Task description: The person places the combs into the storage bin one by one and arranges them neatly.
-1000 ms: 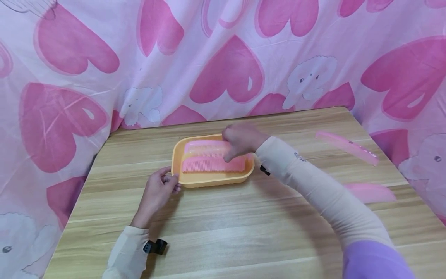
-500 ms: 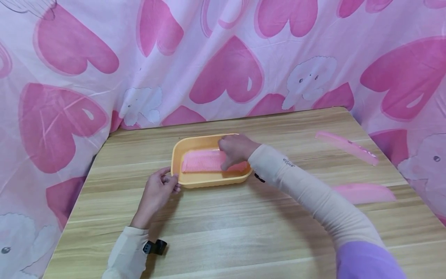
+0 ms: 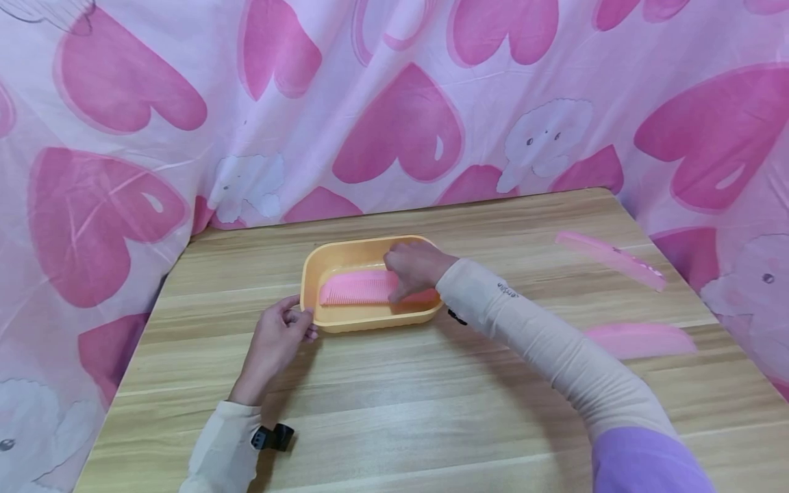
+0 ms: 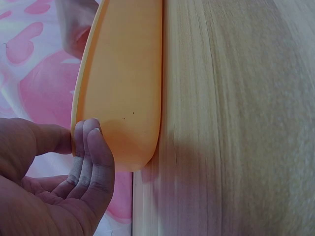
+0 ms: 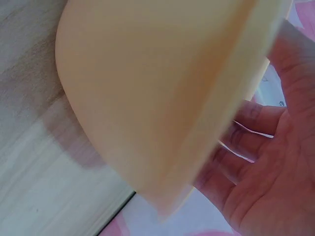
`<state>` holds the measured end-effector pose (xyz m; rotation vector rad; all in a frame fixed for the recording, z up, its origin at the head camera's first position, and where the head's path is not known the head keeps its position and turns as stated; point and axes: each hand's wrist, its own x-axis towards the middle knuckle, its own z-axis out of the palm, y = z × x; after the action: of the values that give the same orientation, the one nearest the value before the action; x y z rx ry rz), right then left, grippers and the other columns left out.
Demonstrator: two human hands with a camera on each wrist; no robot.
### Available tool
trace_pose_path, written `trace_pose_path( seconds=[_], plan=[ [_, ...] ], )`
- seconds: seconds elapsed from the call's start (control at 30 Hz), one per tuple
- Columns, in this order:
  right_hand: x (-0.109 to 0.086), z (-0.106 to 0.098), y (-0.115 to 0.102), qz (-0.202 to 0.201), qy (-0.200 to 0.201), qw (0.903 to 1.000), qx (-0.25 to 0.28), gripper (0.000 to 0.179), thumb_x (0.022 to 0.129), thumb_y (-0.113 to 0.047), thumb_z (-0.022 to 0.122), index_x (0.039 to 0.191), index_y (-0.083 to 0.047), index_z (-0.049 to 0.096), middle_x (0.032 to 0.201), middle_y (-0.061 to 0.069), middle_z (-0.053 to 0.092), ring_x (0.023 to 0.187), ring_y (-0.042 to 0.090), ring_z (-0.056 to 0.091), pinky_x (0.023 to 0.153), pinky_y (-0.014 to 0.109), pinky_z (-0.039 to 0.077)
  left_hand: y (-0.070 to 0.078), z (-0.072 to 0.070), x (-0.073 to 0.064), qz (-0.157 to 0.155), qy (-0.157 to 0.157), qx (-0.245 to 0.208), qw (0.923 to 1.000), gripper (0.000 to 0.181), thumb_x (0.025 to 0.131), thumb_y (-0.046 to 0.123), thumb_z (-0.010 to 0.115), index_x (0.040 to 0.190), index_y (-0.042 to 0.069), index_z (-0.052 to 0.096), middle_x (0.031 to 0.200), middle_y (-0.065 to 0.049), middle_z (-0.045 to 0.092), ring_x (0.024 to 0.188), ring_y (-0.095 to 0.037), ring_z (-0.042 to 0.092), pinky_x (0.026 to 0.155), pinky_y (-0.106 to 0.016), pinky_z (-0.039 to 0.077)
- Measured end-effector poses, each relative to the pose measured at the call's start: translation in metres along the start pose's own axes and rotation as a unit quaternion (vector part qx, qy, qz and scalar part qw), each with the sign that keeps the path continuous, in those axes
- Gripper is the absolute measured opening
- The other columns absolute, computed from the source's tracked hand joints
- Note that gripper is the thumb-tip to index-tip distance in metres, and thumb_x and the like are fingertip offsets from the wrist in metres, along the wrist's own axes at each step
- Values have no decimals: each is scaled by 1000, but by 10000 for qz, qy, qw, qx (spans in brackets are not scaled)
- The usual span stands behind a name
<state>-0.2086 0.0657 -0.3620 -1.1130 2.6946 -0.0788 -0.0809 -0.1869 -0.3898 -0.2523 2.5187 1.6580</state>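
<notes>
A yellow plastic tray (image 3: 370,323) with rounded corners stands on the table. Inside it lies a pink comb (image 3: 354,287), teeth toward the front; whether others lie beneath cannot be told. My left hand (image 3: 280,339) pinches the tray's left front corner, thumb and fingers on either side of the rim, as the left wrist view confirms. Over the tray's right end, my right hand (image 3: 418,266) reaches in and grips the comb, thumb on the near side. Its fingertips are hidden behind the tray wall (image 5: 147,88) in the right wrist view.
Two more pink combs lie on the right of the wooden table (image 3: 394,404): one slanted at the back (image 3: 610,260), one nearer the front (image 3: 641,340), partly covered by the right sleeve. A pink heart-patterned curtain (image 3: 401,130) hangs behind the table.
My right hand has lowered a comb into the tray, over the one lying there, so only one shows. It has shifted slightly left. The left hand has stayed at the tray corner.
</notes>
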Motion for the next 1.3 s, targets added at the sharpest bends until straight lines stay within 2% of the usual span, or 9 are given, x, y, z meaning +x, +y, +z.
trace_pose_path(
  seconds=[0.13, 0.2, 0.3, 0.37, 0.43, 0.6, 0.9, 1.1, 1.3],
  plan=[
    [-8, -9, 0, 152, -208, 9989, 384, 38, 79, -41, 84, 87, -10, 63, 88, 1, 57, 76, 16, 46, 63, 31, 44, 0, 0, 0, -16, 10, -7, 10000, 49, 104, 7, 54, 146, -12, 41, 91, -18, 69, 74, -15, 68, 69, -27, 63],
    [-14, -15, 2, 212, -267, 9978, 574, 39, 82, -40, 82, 94, -7, 66, 96, 3, 59, 80, 17, 49, 66, 32, 47, -1, 0, 1, -14, 12, -18, 10000, 48, 104, 7, 54, 147, -11, 41, 91, -18, 69, 75, -16, 69, 69, -27, 63],
    [-26, -26, 8, 264, -242, 9967, 724, 47, 84, -39, 81, 113, -3, 68, 114, 8, 63, 96, 20, 58, 81, 38, 54, -1, 0, 0, 5, 8, -2, 10000, 49, 104, 8, 54, 147, -11, 41, 92, -20, 69, 75, -18, 69, 69, -27, 63],
    [-36, -33, 14, 290, -165, 9964, 775, 57, 85, -38, 81, 125, -1, 65, 127, 11, 62, 110, 24, 60, 95, 41, 54, -1, 0, 0, 18, -6, 25, 10000, 49, 104, 8, 54, 147, -11, 40, 94, -20, 69, 76, -17, 69, 69, -27, 63],
    [-46, -38, 21, 321, -84, 9960, 831, 63, 85, -37, 81, 131, 1, 62, 132, 13, 60, 119, 27, 59, 103, 44, 51, -1, -1, 0, 7, -17, 51, 10000, 50, 104, 8, 54, 148, -11, 40, 95, -20, 69, 77, -16, 69, 70, -27, 63],
    [-77, -47, 45, 416, 217, 9944, 945, 60, 82, -33, 84, 127, 3, 64, 128, 16, 62, 118, 31, 60, 103, 47, 51, -1, -1, 0, 11, -26, 30, 10000, 49, 104, 8, 53, 148, -10, 40, 96, -21, 68, 78, -15, 68, 70, -26, 62],
    [-141, -47, 94, 977, 468, 9881, 1090, 57, 81, -34, 85, 121, 3, 66, 119, 16, 64, 108, 35, 64, 95, 51, 54, 0, 0, -1, 48, -47, 20, 10000, 49, 104, 8, 53, 148, -10, 41, 95, -21, 68, 77, -15, 68, 71, -27, 63],
    [-185, -40, 127, 1223, 639, 9843, 1100, 52, 77, -27, 89, 113, 4, 69, 112, 16, 66, 99, 36, 65, 89, 52, 56, 0, -1, -2, 80, -54, -6, 10000, 49, 104, 7, 54, 147, -11, 40, 93, -20, 68, 76, -14, 68, 70, -25, 62],
    [-227, -26, 156, 1515, 602, 9815, 1005, 55, 73, -24, 92, 111, 9, 69, 106, 17, 69, 95, 37, 65, 83, 54, 56, 0, -1, -1, 48, -73, 48, 10000, 49, 104, 8, 53, 147, -11, 40, 92, -18, 68, 76, -14, 67, 69, -25, 62]
  ],
)
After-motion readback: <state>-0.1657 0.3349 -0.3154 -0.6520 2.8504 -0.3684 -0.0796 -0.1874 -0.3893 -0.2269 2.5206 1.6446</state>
